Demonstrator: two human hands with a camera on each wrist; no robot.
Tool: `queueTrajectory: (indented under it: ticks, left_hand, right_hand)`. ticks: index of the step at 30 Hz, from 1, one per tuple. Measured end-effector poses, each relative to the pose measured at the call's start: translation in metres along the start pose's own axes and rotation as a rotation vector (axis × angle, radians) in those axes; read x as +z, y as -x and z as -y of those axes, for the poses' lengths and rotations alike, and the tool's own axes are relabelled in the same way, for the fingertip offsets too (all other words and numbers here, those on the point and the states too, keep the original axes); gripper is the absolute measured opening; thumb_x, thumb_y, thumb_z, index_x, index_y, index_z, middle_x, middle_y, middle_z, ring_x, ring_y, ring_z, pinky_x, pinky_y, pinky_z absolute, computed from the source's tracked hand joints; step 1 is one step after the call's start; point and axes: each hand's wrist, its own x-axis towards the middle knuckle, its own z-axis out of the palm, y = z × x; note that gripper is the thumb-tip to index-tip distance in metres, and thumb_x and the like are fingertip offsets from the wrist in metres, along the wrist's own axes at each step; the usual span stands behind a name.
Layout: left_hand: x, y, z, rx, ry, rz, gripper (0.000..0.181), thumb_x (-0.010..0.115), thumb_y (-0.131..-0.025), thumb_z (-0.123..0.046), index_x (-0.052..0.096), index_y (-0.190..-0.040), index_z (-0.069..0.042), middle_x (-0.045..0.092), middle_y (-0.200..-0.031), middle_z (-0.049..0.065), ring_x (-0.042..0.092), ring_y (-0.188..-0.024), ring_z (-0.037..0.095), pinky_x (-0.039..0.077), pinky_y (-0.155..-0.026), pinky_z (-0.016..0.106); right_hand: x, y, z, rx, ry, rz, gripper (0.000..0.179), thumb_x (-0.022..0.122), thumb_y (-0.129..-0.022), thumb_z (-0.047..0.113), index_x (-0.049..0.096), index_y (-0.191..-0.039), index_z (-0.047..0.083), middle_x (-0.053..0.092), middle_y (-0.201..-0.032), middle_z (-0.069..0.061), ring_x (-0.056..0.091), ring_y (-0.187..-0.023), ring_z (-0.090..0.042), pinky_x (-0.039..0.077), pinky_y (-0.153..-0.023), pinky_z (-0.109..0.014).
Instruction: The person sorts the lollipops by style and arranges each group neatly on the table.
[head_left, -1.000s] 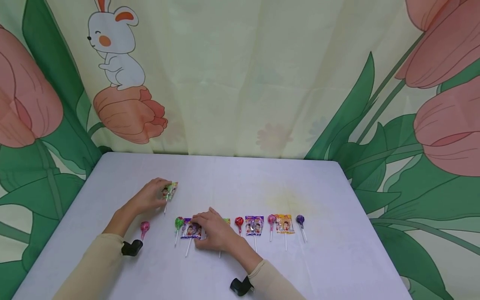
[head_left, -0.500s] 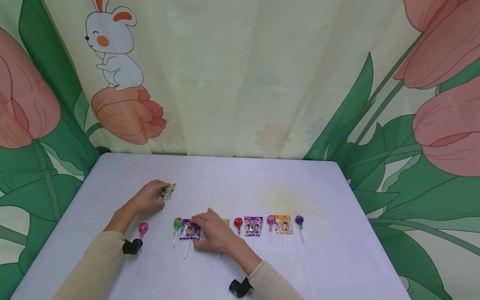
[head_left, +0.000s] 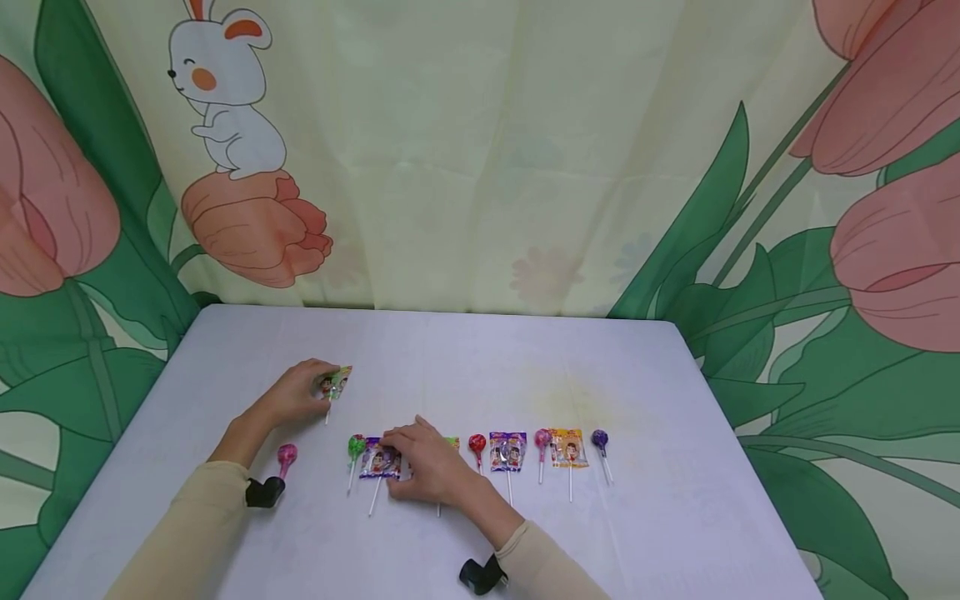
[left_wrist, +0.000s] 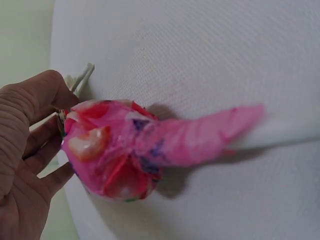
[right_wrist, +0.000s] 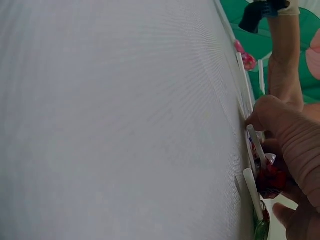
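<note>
My left hand (head_left: 296, 393) pinches a lollipop in a flat green-yellow wrapper (head_left: 339, 382) at the table's left, its white stick pointing toward me. A round pink lollipop (head_left: 287, 456) lies by that wrist and fills much of the left wrist view, hiding most of what the fingers hold there. My right hand (head_left: 431, 467) grips the right edge of a lollipop in a flat purple wrapper (head_left: 377, 461), fingers above and thumb below. In the right wrist view a round red lollipop (right_wrist: 270, 181) lies under this hand, beside its fingers. The palm covers part of another green-wrapped lollipop (head_left: 453, 442).
A green round lollipop (head_left: 356, 447) lies left of the purple wrapper. To the right, the row continues with a red lollipop (head_left: 477, 444), a purple-wrapped one (head_left: 508, 451), a pink one (head_left: 542, 439), an orange-wrapped one (head_left: 567, 448) and a dark purple one (head_left: 600, 439) on the white tablecloth (head_left: 675, 517).
My left hand has shifted very slightly left and toward me with the green-yellow lollipop, then held still. The right hand stays in the same place over the row.
</note>
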Motion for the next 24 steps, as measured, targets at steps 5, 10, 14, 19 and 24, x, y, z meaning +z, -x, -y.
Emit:
queueTrajectory:
  ticks: [5,10,14,19,24]
  left_hand:
    - [-0.001,-0.001,0.0,0.005,-0.008,0.001,0.059,0.078,-0.08,-0.001,0.058,-0.134,0.011,0.057,-0.133,0.033,0.051,-0.126,0.052,0.041,-0.108,0.064]
    - [-0.001,-0.001,0.0,0.006,-0.02,-0.003,0.058,0.079,-0.079,-0.001,0.059,-0.133,0.011,0.059,-0.132,0.032,0.052,-0.126,0.051,0.042,-0.107,0.064]
    - [-0.003,-0.001,-0.002,0.002,-0.025,-0.004,0.058,0.078,-0.079,-0.001,0.059,-0.133,0.01,0.058,-0.133,0.032,0.051,-0.126,0.051,0.042,-0.108,0.064]
    - [-0.002,-0.001,0.0,0.014,-0.016,-0.013,0.058,0.078,-0.078,0.0,0.059,-0.133,0.011,0.059,-0.131,0.033,0.052,-0.125,0.052,0.042,-0.107,0.065]
    - [0.0,0.001,0.001,0.008,-0.016,-0.012,0.059,0.079,-0.078,-0.001,0.059,-0.132,0.01,0.059,-0.131,0.032,0.053,-0.124,0.051,0.044,-0.106,0.064]
  right_hand:
    - [-0.001,-0.002,0.002,-0.023,0.03,-0.006,0.056,0.079,-0.086,0.031,0.063,-0.136,0.01,0.065,-0.134,0.0,0.055,-0.132,-0.014,0.021,-0.126,-0.037]
    - [-0.002,-0.004,0.004,-0.02,0.039,-0.012,0.052,0.079,-0.086,0.028,0.065,-0.132,0.01,0.067,-0.128,0.0,0.058,-0.127,-0.013,0.021,-0.126,-0.035]
    - [-0.002,-0.008,0.004,0.011,0.008,-0.013,0.048,0.08,-0.085,0.026,0.066,-0.13,0.012,0.068,-0.124,0.001,0.059,-0.125,-0.013,0.021,-0.126,-0.033]
    - [-0.002,-0.01,0.004,0.024,-0.039,-0.016,0.044,0.08,-0.084,0.021,0.068,-0.126,0.012,0.069,-0.121,0.001,0.06,-0.122,-0.012,0.021,-0.126,-0.033]
    - [-0.001,-0.01,0.005,0.033,-0.1,-0.036,0.042,0.08,-0.083,0.017,0.069,-0.123,0.01,0.07,-0.119,0.0,0.062,-0.121,-0.012,0.024,-0.125,-0.034]
